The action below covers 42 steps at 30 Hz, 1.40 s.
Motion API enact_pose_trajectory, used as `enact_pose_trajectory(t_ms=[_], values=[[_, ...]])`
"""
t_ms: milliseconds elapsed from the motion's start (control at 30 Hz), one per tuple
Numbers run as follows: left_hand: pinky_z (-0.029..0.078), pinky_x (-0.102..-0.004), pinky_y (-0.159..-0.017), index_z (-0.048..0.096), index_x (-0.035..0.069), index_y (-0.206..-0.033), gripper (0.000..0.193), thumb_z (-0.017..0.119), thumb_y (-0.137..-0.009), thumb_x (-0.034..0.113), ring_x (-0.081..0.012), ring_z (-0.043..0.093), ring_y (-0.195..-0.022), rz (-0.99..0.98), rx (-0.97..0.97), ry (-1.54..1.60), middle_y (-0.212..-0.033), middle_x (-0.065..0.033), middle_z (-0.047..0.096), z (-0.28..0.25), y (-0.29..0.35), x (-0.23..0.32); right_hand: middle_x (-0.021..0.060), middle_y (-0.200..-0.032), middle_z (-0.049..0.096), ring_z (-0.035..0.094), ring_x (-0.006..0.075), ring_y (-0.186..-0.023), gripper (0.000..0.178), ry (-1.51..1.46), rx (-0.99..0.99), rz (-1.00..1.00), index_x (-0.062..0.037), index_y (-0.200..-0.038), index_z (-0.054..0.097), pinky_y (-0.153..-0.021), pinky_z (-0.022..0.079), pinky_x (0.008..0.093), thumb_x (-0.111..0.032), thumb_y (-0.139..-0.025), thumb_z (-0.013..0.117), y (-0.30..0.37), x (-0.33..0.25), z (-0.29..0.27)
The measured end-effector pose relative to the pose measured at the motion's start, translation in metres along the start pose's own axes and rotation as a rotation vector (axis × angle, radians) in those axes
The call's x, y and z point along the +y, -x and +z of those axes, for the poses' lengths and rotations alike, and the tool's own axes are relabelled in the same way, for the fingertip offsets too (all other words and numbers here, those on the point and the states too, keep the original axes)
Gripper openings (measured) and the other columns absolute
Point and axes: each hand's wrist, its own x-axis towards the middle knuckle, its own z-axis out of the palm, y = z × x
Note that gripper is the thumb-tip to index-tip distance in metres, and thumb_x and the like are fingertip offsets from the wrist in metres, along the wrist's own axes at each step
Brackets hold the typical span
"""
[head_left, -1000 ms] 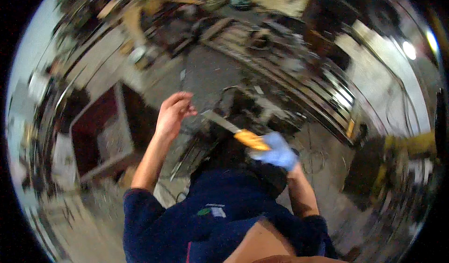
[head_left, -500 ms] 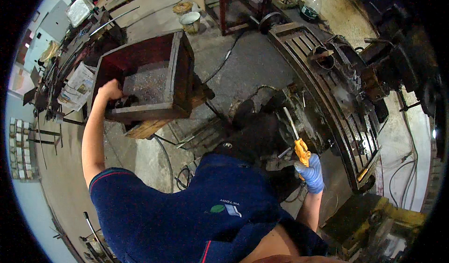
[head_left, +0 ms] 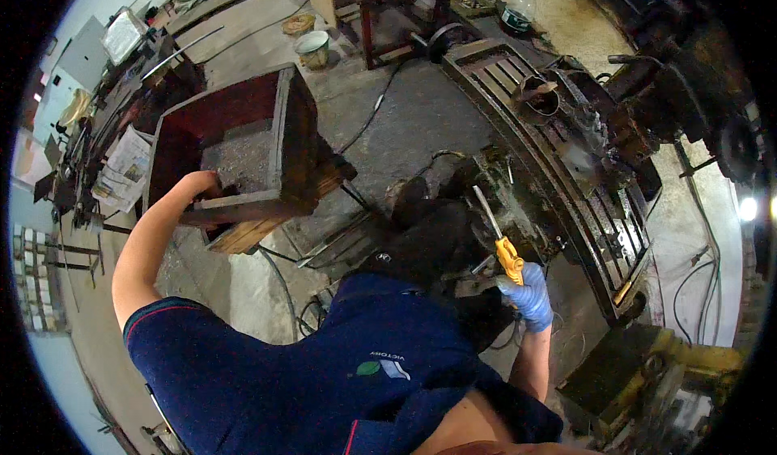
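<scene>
Yellow-handled tool (head_left: 509, 259), its metal shaft (head_left: 487, 210) pointing forward and slightly left, clamped in the grip of the blue-gloved right hand (head_left: 528, 295). Left hand (head_left: 204, 184): inside the dark open-topped box (head_left: 300, 151), fingers hidden; its grip cannot be judged.

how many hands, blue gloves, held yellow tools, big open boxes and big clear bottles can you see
Hands: 2 (left hand, right hand)
Blue glove: 1
Held yellow tool: 1
Big open box: 1
Big clear bottle: 1
Total: 6
</scene>
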Motion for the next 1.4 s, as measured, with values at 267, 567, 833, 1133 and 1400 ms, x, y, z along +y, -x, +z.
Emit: enact_pose_trajectory(t_ms=[267, 567, 833, 1133, 1400], values=[[0.05, -0.0406, -0.062, 0.066, 0.002, -0.087, 0.042, 0.065, -0.071, 0.04, -0.0264, 0.063, -0.067, -0.067, 0.144, -0.333, -0.08, -0.0118, 0.065, 0.004, 0.065, 0.19, -0.0024, -0.067, 0.056, 0.045, 0.0051, -0.055, 0.04, 0.084, 0.072, 0.061, -0.0019, -0.09, 0.061, -0.049, 0.037, 0.0221, -0.035, -0.069, 0.07, 0.006, -0.001, 0.003], [0.049, -0.0372, -0.062, 0.066, 0.005, -0.084, 0.021, 0.059, -0.076, 0.023, -0.0219, 0.065, -0.069, -0.187, 0.064, -0.584, -0.082, -0.007, 0.066, 0.006, 0.044, 0.186, -0.0025, -0.067, 0.056, 0.046, 0.005, -0.057, 0.036, 0.128, 0.115, 0.044, -0.0025, -0.09, 0.06, -0.051, 0.038, 0.0217, -0.032, -0.072, 0.068, 0.008, 0.005, -0.001], [0.051, -0.0341, -0.066, 0.066, 0.004, -0.075, 0.032, 0.065, -0.069, 0.035, -0.0207, 0.066, -0.072, -0.222, 0.359, -0.475, -0.076, -0.0089, 0.067, -0.023, 0.127, 0.269, -0.004, -0.064, 0.054, 0.046, 0.0046, -0.055, 0.034, 0.074, 0.158, 0.093, -0.0026, -0.089, 0.06, -0.05, 0.037, 0.0213, -0.03, -0.07, 0.069, 0.013, 0.012, -0.008], [0.05, -0.0351, -0.072, 0.06, 0.005, -0.094, 0.039, 0.069, -0.063, 0.028, -0.0261, 0.063, -0.087, -0.275, 0.241, -0.344, -0.091, -0.0121, 0.065, -0.015, 0.104, 0.258, -0.0008, -0.07, 0.059, 0.049, 0.0054, -0.059, 0.026, 0.07, 0.133, 0.042, -0.0029, -0.091, 0.061, -0.052, 0.039, 0.0211, -0.022, -0.075, 0.066, 0.013, 0.003, 0.002], [0.044, -0.0282, -0.057, 0.059, -0.001, -0.093, 0.029, 0.062, -0.068, 0.013, -0.0172, 0.056, -0.064, 0.267, 0.778, 0.557, -0.076, -0.0039, 0.059, -0.051, 0.13, 0.284, -0.0008, -0.064, 0.053, 0.048, 0.0071, -0.057, 0.032, 0.142, 0.141, 0.08, -0.002, -0.087, 0.06, -0.052, 0.039, 0.0246, -0.029, -0.073, 0.068, 0.015, 0.017, -0.009]])
